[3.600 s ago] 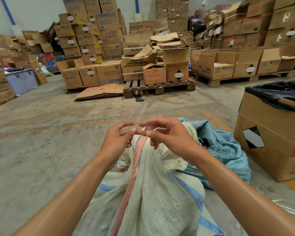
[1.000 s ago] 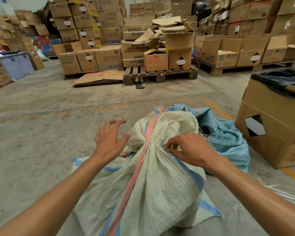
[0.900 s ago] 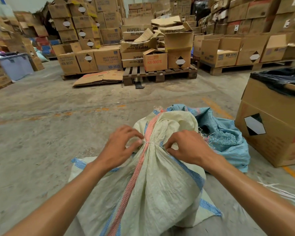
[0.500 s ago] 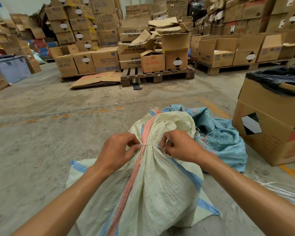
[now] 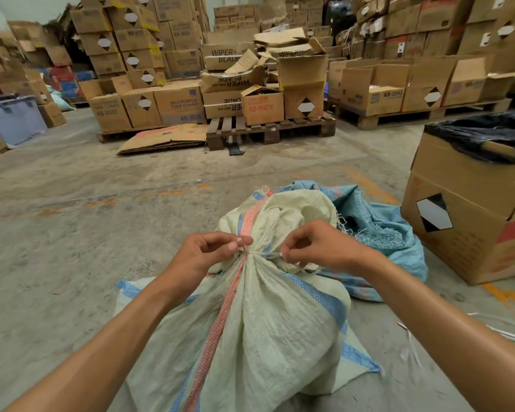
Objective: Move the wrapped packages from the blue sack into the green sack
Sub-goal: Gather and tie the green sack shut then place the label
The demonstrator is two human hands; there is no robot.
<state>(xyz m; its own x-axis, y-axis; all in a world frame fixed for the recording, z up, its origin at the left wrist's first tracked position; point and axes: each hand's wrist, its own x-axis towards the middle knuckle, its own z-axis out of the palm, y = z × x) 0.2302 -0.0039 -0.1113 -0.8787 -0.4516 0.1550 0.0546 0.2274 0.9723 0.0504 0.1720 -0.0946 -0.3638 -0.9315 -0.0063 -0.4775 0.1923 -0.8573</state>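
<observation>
Both hands, the left hand (image 5: 208, 254) and right hand (image 5: 315, 248), pinch a thin string (image 5: 262, 253) around the green sack (image 5: 265, 322) neck. The blue sack (image 5: 381, 230) lies behind. Pulling too hard might snap the string.

The green sack (image 5: 259, 331), a pale green woven bag with a red stripe and blue bands, stood full and bulging on the concrete floor, its neck gathered tight and cinched by a thin white string (image 5: 260, 253), the loose mouth flopping above the tie. Just behind it, touching its right side, the blue sack (image 5: 381, 233) lay crumpled and slack, its frayed edge showing.
</observation>
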